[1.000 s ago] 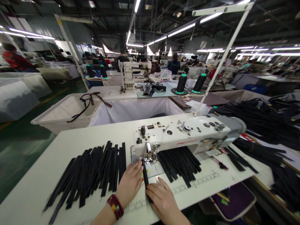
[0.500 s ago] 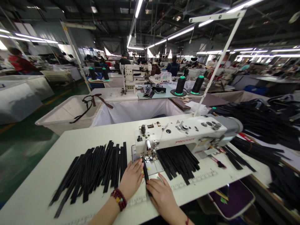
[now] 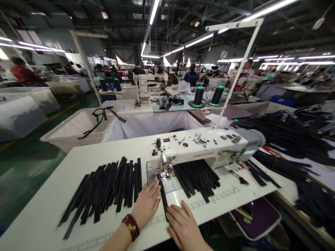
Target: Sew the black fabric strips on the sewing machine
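A narrow black strip (image 3: 162, 194) runs from under the presser foot of a white sewing machine (image 3: 206, 150) toward me. My left hand (image 3: 148, 200) lies flat on the machine bed left of it, its fingers stretched out and fingertips at the strip's edge near the foot. At the strip's near end, my right hand (image 3: 183, 223) has its fingers and thumb closed on it; the fingers partly cover that end. Left of the machine lies a fanned pile of black strips (image 3: 104, 191). A second pile (image 3: 197, 177) lies under the machine arm.
Small scissors (image 3: 239, 177) and a few more strips (image 3: 258, 172) lie at the table's right. Behind the table stand a white-lined bin (image 3: 151, 123) and thread cones (image 3: 199, 97). Black pieces (image 3: 288, 129) heap at the right. A purple-lined bin (image 3: 261, 221) sits below.
My right hand has shifted slightly down, toward the strip's near end, and more of the strip shows between my hands. My left hand has slid back a little. The view has shifted slightly.
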{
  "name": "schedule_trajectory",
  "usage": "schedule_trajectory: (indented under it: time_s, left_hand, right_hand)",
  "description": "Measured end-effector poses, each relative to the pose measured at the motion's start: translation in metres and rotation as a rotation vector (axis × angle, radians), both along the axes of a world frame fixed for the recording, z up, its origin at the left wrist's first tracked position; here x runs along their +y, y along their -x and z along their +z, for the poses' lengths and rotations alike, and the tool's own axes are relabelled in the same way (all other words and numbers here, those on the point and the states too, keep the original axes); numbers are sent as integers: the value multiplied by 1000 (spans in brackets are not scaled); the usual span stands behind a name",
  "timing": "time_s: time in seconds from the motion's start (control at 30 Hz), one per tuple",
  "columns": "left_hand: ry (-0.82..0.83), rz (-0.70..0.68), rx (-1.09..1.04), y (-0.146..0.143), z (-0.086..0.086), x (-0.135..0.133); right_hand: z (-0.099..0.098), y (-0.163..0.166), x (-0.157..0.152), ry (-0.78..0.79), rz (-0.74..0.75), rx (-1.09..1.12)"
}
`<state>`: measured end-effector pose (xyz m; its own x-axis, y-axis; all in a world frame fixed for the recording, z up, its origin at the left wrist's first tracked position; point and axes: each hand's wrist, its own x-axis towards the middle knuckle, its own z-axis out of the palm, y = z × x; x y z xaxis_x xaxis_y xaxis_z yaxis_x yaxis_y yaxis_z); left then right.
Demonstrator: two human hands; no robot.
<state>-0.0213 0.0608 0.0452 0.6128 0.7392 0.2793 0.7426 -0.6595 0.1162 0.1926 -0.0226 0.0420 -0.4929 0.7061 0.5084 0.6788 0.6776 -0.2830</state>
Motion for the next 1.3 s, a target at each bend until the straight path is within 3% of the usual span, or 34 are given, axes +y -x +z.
schedule_trajectory:
  time_s: [0.53,1.0,1.3]
  left_hand:
    - [58,58,18,0,-4,29]
    - [56,38,33,5,-11,43]
    - [25,24,-18,6,-17,47]
  right_hand:
    - [2,8,41,119,-63,-11]
    - [-4,21,85,80,-53,-12]
    - [0,30,106,30,-64,-136]
